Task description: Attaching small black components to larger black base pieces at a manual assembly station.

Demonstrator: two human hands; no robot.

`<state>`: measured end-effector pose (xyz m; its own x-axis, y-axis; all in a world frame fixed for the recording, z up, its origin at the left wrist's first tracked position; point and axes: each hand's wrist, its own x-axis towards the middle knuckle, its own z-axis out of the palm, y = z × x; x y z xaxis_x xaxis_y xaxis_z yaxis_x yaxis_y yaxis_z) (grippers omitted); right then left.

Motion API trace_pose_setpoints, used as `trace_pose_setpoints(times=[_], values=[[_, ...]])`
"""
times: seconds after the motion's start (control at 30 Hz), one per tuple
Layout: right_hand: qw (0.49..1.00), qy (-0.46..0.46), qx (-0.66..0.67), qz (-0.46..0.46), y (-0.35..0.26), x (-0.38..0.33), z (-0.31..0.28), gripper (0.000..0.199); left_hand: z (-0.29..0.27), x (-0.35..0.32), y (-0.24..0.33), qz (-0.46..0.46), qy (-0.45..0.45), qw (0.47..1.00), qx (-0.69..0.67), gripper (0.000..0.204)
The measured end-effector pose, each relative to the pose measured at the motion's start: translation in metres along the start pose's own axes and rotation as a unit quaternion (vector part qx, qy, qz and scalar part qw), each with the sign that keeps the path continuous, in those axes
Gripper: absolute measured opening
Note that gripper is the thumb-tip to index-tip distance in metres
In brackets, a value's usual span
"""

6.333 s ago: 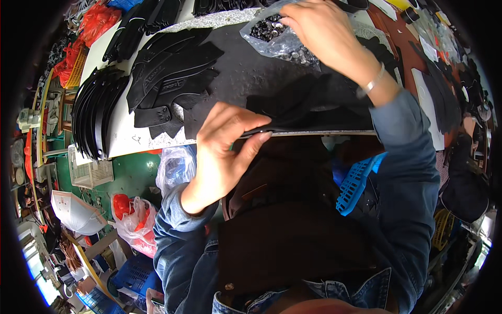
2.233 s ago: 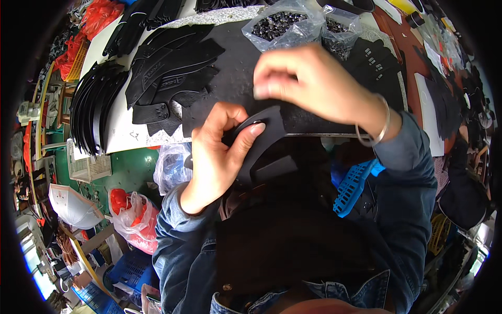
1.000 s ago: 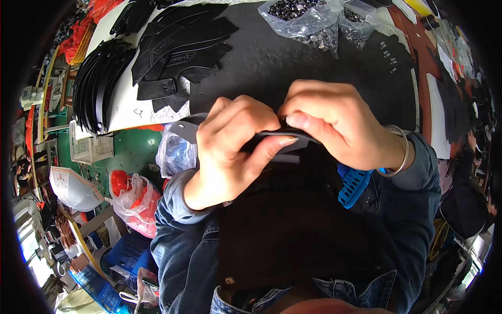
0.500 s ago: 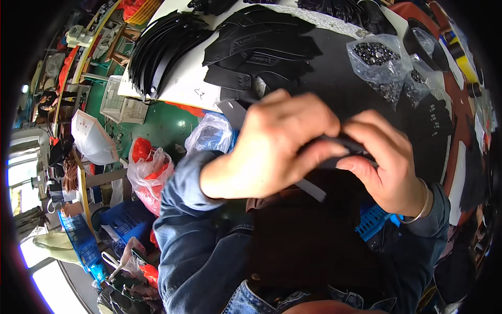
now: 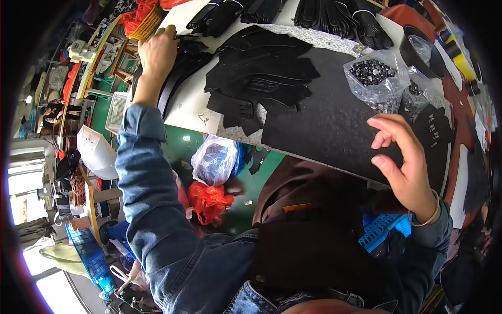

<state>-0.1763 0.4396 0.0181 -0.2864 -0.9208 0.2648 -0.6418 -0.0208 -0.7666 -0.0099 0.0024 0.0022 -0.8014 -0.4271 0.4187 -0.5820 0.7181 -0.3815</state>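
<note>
My left hand reaches out to the far left, over the stack of long black strips at the table's corner. Its fingers curl down with their tips hidden, so what lies in them does not show. At the right, my right hand hangs over the front part of a black mat, thumb and fingers apart and nothing between them. Beyond it stands a clear plastic bag of small dark shiny pieces. Flat black cut pieces lie heaped between my hands.
Bundles of black strips line the table's far side. A dark round container stands at the far right. Below the front edge are a clear bag, a red bag and a blue basket.
My hands have parted from a dark piece they both held over the mat's front. The left has swung far left to the strip stack; the right has opened and stayed near.
</note>
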Motion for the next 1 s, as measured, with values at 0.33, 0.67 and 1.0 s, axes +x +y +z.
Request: trace_pose_setpoints(times=[0.33, 0.67, 1.0], values=[[0.984, 0.132, -0.081, 0.082, 0.026, -0.030, -0.041, 0.034, -0.005, -0.037, 0.079, 0.031, -0.142, 0.912, -0.383, 0.031], [0.897, 0.078, -0.436, -0.004, 0.155, -0.054, -0.144, 0.014, -0.126, -0.076, 0.176, 0.023, -0.197, 0.580, -0.790, 0.031], [0.911, -0.055, -0.396, 0.102, 0.165, -0.036, -0.143, 0.021, -0.109, -0.128, 0.253, 0.206, 0.011, 0.843, -0.497, 0.049]])
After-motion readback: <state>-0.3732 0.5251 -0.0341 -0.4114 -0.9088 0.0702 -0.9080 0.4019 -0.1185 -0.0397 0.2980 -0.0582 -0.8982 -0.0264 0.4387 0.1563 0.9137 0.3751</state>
